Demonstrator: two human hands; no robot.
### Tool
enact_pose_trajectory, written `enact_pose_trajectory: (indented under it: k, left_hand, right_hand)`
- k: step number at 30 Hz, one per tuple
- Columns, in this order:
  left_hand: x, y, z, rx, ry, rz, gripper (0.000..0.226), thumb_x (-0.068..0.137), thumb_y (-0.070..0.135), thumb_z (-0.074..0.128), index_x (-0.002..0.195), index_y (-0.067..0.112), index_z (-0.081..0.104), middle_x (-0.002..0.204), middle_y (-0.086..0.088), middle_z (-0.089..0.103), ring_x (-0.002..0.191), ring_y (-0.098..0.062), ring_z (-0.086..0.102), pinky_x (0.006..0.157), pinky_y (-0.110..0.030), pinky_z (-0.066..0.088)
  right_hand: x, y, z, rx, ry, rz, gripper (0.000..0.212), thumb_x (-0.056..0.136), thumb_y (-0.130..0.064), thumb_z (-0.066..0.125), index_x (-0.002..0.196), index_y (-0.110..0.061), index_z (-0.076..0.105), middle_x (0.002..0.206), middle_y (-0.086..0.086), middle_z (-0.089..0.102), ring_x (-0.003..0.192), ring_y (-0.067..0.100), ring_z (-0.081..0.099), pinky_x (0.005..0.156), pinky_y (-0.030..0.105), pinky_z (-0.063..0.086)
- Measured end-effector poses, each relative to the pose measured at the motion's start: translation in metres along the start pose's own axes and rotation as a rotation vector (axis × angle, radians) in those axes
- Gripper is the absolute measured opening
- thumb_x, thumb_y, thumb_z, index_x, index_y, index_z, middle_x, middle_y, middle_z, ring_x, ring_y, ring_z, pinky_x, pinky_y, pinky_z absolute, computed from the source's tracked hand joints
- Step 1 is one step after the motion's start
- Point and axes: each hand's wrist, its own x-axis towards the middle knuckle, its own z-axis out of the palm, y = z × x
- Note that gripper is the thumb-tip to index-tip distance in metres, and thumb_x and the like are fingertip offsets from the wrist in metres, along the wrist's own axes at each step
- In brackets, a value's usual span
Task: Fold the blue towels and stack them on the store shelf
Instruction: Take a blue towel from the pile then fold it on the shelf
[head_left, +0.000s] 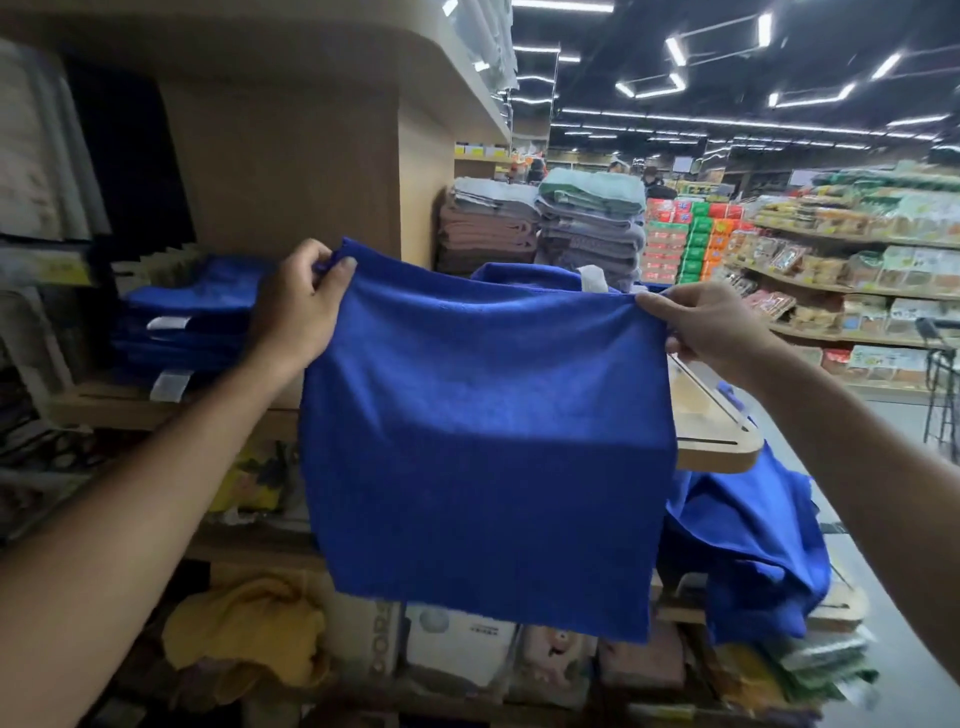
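A blue towel (483, 441) hangs in front of me, held up by its two top corners. My left hand (298, 306) pinches the upper left corner and my right hand (711, 325) pinches the upper right corner. Behind the left hand, a stack of folded blue towels (187, 322) with white labels lies on the wooden store shelf (722, 447). More unfolded blue towels (748, 545) hang off the shelf's right end, and another blue heap (524, 273) shows just above the held towel's top edge.
Stacks of brown, grey and green towels (540, 228) stand on the shelf behind. A yellow cloth (249, 629) and boxed goods fill the lower shelves. An upper wooden shelf (363, 47) overhangs. To the right runs an aisle with snack shelves (841, 260) and a trolley (940, 374).
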Motion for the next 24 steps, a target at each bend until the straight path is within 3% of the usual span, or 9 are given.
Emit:
enact_pose_trajectory:
  k: [4,6,10,13,17,19,20,24]
  left_hand:
    - [0.024,0.001,0.018,0.046,-0.004,0.012,0.032,0.099,0.043,0.053,0.085,0.014,0.053,0.064,0.005,0.050,0.061,-0.012,0.047,0.053,-0.026,0.032]
    - [0.037,0.002,0.027,0.072,0.000,0.016,0.031,0.099,0.041,0.053,0.085,0.013,0.053,0.063,0.007,0.049,0.064,-0.015,0.049,0.057,-0.033,0.032]
    - [0.064,-0.001,0.046,0.114,-0.002,-0.025,0.028,0.099,0.041,0.052,0.085,0.017,0.050,0.065,0.009,0.051,0.072,-0.022,0.056,0.063,-0.031,0.034]
    - [0.080,-0.004,0.058,0.208,-0.014,-0.041,0.027,0.097,0.044,0.051,0.086,0.020,0.050,0.075,0.003,0.057,0.078,-0.031,0.060,0.064,-0.034,0.039]
    - [0.080,-0.004,0.069,0.355,-0.237,-0.085,0.019,0.096,0.036,0.056,0.094,0.018,0.057,0.095,-0.007,0.068,0.095,-0.035,0.065,0.079,-0.040,0.050]
    - [0.064,0.002,0.061,0.359,-0.325,-0.061,0.018,0.093,0.032,0.060,0.107,0.021,0.060,0.108,-0.003,0.069,0.104,-0.030,0.064,0.089,-0.041,0.051]
    - [0.051,0.006,0.052,0.343,-0.310,-0.025,0.018,0.091,0.032,0.061,0.108,0.026,0.059,0.107,0.003,0.068,0.102,-0.025,0.064,0.088,-0.041,0.052]
    - [-0.043,0.023,-0.008,0.142,-0.040,0.173,0.007,0.092,0.038,0.056,0.096,0.032,0.055,0.085,0.015,0.064,0.066,-0.006,0.059,0.063,-0.031,0.050]
  right_hand:
    - [0.027,0.002,0.013,0.147,0.034,0.088,0.026,0.100,-0.031,0.064,0.101,-0.006,0.067,0.069,0.006,0.052,0.036,0.003,0.052,0.038,0.017,0.046]
    - [0.042,0.001,0.017,0.212,0.056,0.107,0.022,0.100,-0.030,0.064,0.099,-0.008,0.067,0.069,0.007,0.059,0.040,0.004,0.061,0.041,0.016,0.050]
    - [0.074,0.003,0.026,0.230,0.085,0.105,0.022,0.100,-0.025,0.063,0.084,-0.011,0.064,0.073,0.011,0.066,0.050,0.011,0.071,0.048,0.018,0.056]
    - [0.096,0.006,0.032,0.229,0.121,0.102,0.020,0.100,-0.021,0.062,0.084,-0.010,0.064,0.083,0.015,0.068,0.059,0.017,0.074,0.055,0.021,0.060]
    - [0.102,0.024,0.048,0.114,0.116,0.158,0.015,0.098,-0.010,0.058,0.087,-0.003,0.066,0.088,0.018,0.070,0.061,0.018,0.075,0.058,0.027,0.062]
    - [0.095,0.036,0.059,-0.095,0.072,0.140,0.012,0.091,-0.010,0.059,0.093,-0.004,0.070,0.088,0.019,0.073,0.077,0.029,0.076,0.070,0.041,0.063]
    - [0.091,0.040,0.062,-0.209,0.070,0.090,0.014,0.087,-0.011,0.060,0.095,-0.007,0.071,0.089,0.017,0.074,0.086,0.035,0.074,0.075,0.046,0.060]
    - [0.078,0.043,0.076,-0.379,0.076,-0.054,0.028,0.086,-0.017,0.065,0.113,-0.010,0.066,0.098,0.011,0.069,0.101,0.033,0.065,0.081,0.031,0.041]
